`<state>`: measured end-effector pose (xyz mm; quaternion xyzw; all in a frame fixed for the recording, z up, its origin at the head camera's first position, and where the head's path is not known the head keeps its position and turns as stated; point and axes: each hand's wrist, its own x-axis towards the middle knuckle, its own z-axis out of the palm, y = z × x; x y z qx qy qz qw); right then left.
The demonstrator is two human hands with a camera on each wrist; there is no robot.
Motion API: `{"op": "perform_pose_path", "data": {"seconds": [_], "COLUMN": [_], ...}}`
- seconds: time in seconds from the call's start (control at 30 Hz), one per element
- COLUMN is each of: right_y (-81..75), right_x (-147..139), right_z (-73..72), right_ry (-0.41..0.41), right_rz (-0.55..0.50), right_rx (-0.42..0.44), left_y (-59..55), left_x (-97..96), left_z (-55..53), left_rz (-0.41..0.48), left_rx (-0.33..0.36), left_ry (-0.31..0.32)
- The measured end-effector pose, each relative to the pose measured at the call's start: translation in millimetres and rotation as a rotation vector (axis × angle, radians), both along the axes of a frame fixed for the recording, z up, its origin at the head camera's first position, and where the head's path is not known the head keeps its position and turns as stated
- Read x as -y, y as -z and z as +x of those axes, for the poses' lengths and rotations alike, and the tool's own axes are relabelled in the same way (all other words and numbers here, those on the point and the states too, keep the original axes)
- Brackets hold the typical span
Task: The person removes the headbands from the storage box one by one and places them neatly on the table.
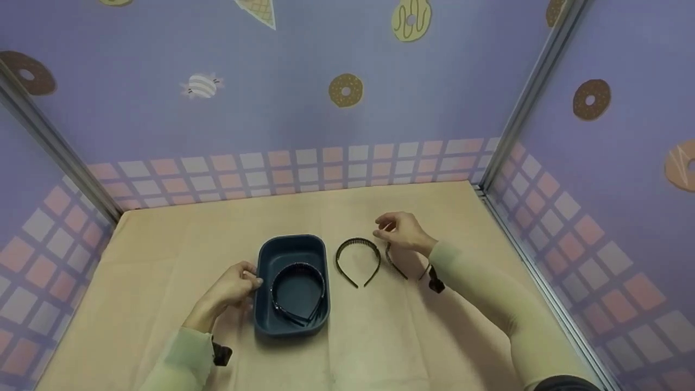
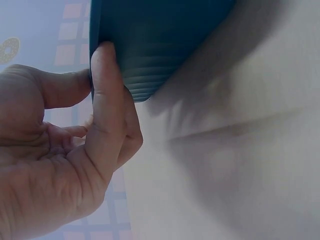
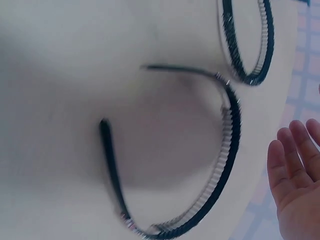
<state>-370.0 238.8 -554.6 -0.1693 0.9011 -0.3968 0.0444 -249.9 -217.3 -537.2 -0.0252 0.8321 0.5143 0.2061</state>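
Note:
My left hand (image 1: 234, 288) pinches the left wall of a dark blue rectangular tray (image 1: 264, 320), its thumb and fingers on either side of the rim in the left wrist view. Inside the tray lies a black toothed headband (image 1: 274, 298), its ends toward the near right corner. My right hand (image 1: 404, 232), fingers loosely bent and holding nothing, is over the rightmost black headband (image 1: 397, 267), covering part of it in the head view. In the right wrist view this headband (image 3: 234, 135) lies on the cloth with its comb teeth inward, apart from the fingers (image 3: 300, 150).
A further black headband (image 1: 358, 240) lies between the tray and the right hand. Beige cloth (image 1: 179, 239) covers the table. Patterned purple walls (image 1: 282, 108) stand at the back and both sides, with metal posts (image 1: 535, 92) at the corners.

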Motion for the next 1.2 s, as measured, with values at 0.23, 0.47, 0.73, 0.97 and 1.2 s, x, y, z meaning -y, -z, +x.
{"op": "perform_pose_path", "data": {"seconds": [0.23,0.47,0.73,0.97,1.2], "right_y": [-6.1,-11.8,-19.7,-24.3,-27.3], "right_x": [19.0,36.0,57.1,81.3,103.9], "right_z": [7.6,13.8,22.3,29.3,35.3], "right_ry": [-0.061,-0.121,-0.217,-0.284,-0.332], "right_rz": [-0.008,-0.015,-0.028,-0.041,-0.044], "right_rx": [-0.022,-0.03,-0.063,-0.05,-0.042], "left_y": [0.4,1.4,1.1,0.7,0.6], "left_x": [0.6,0.8,2.5,1.6,0.6], "left_z": [0.1,0.3,0.8,0.6,0.9], "left_rz": [-0.006,-0.007,0.025,0.02,0.004], "left_rx": [-0.004,-0.009,-0.012,-0.023,-0.015], "left_ry": [-0.002,0.004,0.026,0.022,0.018]}}
